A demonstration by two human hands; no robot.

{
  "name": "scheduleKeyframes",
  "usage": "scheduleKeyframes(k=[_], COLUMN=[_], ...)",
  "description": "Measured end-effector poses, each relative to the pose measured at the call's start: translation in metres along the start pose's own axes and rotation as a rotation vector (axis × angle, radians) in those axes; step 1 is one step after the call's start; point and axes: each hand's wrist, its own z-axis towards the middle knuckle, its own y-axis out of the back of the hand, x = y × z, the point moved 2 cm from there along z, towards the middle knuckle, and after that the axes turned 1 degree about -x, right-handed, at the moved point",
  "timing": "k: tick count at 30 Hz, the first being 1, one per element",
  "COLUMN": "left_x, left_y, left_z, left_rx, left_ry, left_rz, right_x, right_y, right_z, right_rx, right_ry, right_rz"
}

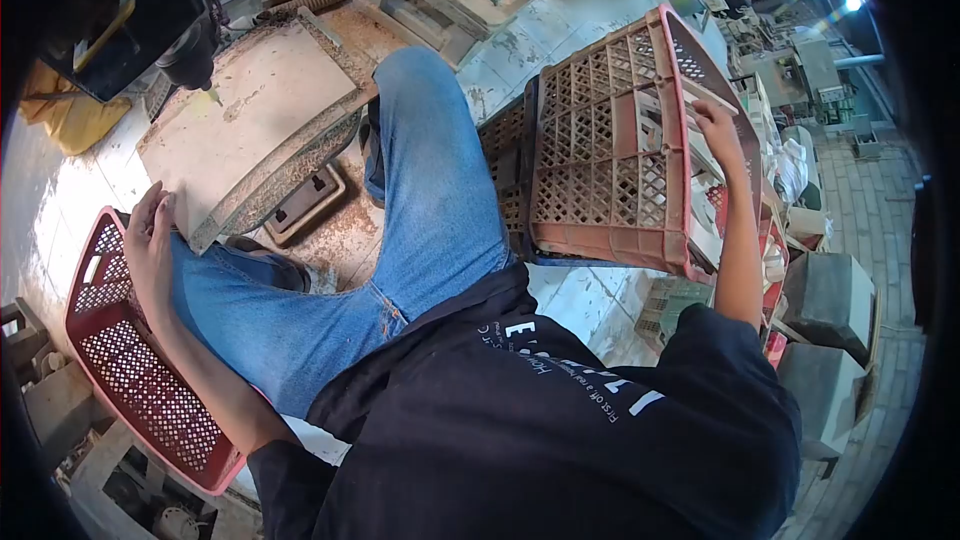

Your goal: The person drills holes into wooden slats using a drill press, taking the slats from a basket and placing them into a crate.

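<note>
My left hand (150, 245) is beside my knee at the near-left corner of a dusty flat board (265, 95). Its fingers are loosely bent and slightly apart, with nothing visible in them. Above the board, a dark machine head (188, 60) points a thin bit downward. To the right, my right hand (718, 135) reaches into the top of a tall red-brown plastic crate (605, 140). Its fingers are bent on a pale wooden piece (705, 95) there; the grip is partly hidden. More pale pieces show through the crate's lattice side.
A red crate (150, 390) stands at my left, its perforated inside showing. Sawdust covers the floor around a tray-like object (305, 205) under the board. Yellow cloth (70, 110) lies at far left. Grey boxes (825, 305) stand at right, beyond the tall crate. A wooden stand (425, 5) is ahead.
</note>
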Motion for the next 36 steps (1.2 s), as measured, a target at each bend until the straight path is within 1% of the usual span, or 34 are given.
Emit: scheduleKeyframes(k=[2,3,7,8,10,13,16,17,20,23,26,27,31,33,34,35,36], left_x=[0.001,0.003,0.007,0.007,0.005,-0.005,0.003,0.007,-0.001,0.001,0.002,-0.001,0.000,-0.003,-0.002,0.000,0.000], left_y=[-0.001,-0.001,-0.001,-0.001,-0.001,-0.002,-0.002,0.000,-0.003,-0.003,-0.002,-0.003,-0.003,-0.004,-0.004,-0.003,-0.002], left_z=[0.000,0.000,-0.001,-0.001,-0.003,-0.006,-0.003,-0.003,-0.005,-0.007,-0.009,-0.010,-0.009,-0.011,-0.010,-0.010,-0.010], left_rx=[-0.038,-0.056,-0.072,-0.076,-0.079,-0.092,-0.071,-0.062,-0.104,-0.103,-0.103,-0.122,-0.127,-0.140,-0.134,-0.131,-0.127], left_ry=[-0.035,-0.054,-0.053,-0.052,-0.046,-0.062,-0.049,-0.054,-0.051,-0.026,-0.058,-0.064,-0.061,-0.085,-0.080,-0.073,-0.066], left_rz=[-0.010,-0.015,-0.016,-0.016,0.013,0.062,0.067,0.079,0.044,0.014,-0.001,-0.007,0.000,-0.003,-0.009,-0.012,-0.013], right_x=[-0.010,-0.026,-0.024,-0.025,0.002,0.012,0.014,0.017,0.058,0.047,0.028,0.028,0.031,0.006,0.006,0.007,0.007], right_y=[-0.015,-0.025,-0.045,-0.046,-0.046,-0.053,-0.051,-0.048,-0.029,-0.026,-0.026,-0.025,-0.029,-0.032,-0.033,-0.033,-0.034], right_z=[0.005,0.013,0.037,0.041,0.043,0.054,0.061,0.063,0.061,0.083,0.091,0.094,0.082,0.088,0.090,0.088,0.089], right_rx=[-0.074,-0.102,-0.162,-0.173,-0.193,-0.163,-0.111,-0.087,0.137,0.248,0.315,0.333,0.129,0.227,0.276,0.208,0.228], right_ry=[0.045,0.098,0.163,0.137,0.078,0.285,0.114,0.098,-0.040,-0.115,-0.116,-0.147,-0.100,-0.089,-0.080,0.007,0.027], right_rz=[-0.097,-0.152,-0.159,-0.198,-0.277,-0.373,-0.478,-0.480,-0.682,-0.653,-0.584,-0.573,-0.579,-0.299,-0.158,-0.222,-0.251])
